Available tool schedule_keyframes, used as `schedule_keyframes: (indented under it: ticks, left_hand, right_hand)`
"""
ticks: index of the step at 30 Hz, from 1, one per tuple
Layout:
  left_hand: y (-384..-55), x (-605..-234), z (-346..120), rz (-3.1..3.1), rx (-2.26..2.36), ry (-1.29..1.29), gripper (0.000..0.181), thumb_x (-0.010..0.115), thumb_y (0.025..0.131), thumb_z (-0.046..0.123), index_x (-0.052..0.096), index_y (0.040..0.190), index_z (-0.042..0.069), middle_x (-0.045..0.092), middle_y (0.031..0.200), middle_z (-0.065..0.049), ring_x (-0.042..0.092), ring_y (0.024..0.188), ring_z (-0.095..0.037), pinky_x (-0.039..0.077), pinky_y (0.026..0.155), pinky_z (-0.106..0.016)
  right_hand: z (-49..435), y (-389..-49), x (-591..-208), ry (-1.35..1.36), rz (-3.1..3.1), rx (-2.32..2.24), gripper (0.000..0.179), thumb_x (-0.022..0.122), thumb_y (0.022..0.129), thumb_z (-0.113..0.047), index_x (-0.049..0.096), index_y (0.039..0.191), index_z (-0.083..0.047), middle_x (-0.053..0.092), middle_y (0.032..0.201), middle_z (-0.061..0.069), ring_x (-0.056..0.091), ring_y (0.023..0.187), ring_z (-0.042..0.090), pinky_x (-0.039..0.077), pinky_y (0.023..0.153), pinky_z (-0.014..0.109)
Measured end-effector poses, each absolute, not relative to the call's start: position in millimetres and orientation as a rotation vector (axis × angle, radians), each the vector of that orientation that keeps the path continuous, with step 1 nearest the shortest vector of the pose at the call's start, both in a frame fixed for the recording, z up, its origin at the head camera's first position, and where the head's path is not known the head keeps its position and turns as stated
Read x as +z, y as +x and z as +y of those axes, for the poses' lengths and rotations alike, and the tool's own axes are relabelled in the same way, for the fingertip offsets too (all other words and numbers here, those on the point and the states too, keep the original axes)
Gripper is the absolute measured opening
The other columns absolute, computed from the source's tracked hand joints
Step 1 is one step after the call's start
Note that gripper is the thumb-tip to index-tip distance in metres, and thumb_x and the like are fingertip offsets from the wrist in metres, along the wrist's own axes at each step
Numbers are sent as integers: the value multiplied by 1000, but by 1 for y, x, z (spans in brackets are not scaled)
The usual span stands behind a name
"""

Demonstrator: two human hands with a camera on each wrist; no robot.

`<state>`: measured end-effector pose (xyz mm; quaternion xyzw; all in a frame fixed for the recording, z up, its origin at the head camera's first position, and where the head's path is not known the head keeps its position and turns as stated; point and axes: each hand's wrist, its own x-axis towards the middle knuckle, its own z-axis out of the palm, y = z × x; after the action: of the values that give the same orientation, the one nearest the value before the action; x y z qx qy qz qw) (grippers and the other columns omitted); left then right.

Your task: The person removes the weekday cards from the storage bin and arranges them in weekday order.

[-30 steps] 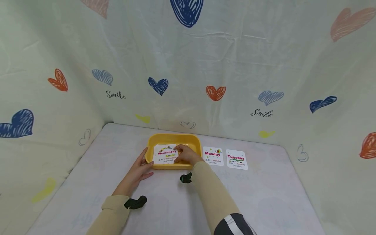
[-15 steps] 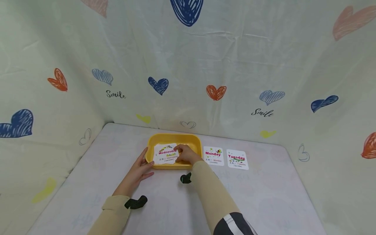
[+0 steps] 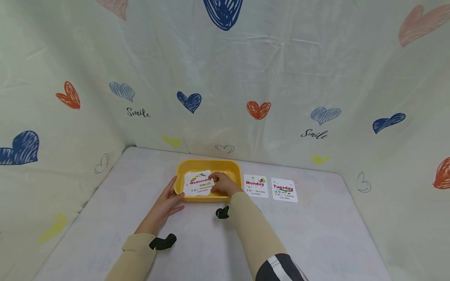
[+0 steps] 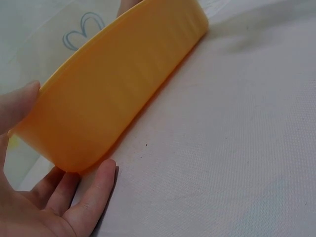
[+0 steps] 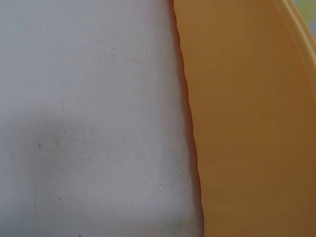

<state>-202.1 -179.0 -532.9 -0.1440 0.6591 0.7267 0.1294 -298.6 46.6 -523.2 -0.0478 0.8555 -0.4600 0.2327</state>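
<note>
A yellow plastic tray [image 3: 230, 168] stands near the table's back edge in the head view. My left hand [image 3: 165, 201] grips its left end, thumb over the rim and fingers around the outer corner; the left wrist view shows this hold against the tall side wall. Inside the tray, a white "Wednesday" flashcard [image 3: 197, 188] lies face up or is slightly raised; I cannot tell which. Its right edge is pinched by my right hand [image 3: 224, 184], whose fingers reach into the tray. The right wrist view has only the tray's outer wall [image 5: 252, 118], with that hand hidden.
Right of the tray lie a "Monday" flashcard [image 3: 255, 186] and a "Tuesday" flashcard [image 3: 284, 190], side by side, face up. They rest on a white-covered table [image 3: 316, 234]. A curtain [image 3: 225, 70] printed with hearts hangs behind and along both sides.
Almost nothing differs. The Wednesday card shifts very slightly in the right fingers, while the left hand stays on the tray.
</note>
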Motion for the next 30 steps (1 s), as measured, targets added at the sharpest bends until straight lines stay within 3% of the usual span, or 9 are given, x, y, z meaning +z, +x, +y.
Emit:
schedule_keyframes:
  ticks: [18,30]
  left_hand:
    - [-203,-533,-179,1916,2110,-431,80,61,96,12,17,155,43,31,146,-17,46,123,-34,53,90,-47]
    - [-203,-534,-179,1918,2113,-419,80,61,96,12,17,155,43,31,146,-18,47,122,-33,53,89,-47]
  right_hand:
    - [45,-301,-527,-38,2400,-1285,40,78,79,0,68,114,-16,52,95,4,49,92,20,47,76,25]
    - [47,-305,-528,-23,2350,-1382,47,76,79,5,58,121,-7,53,93,7,50,83,20,48,68,21]
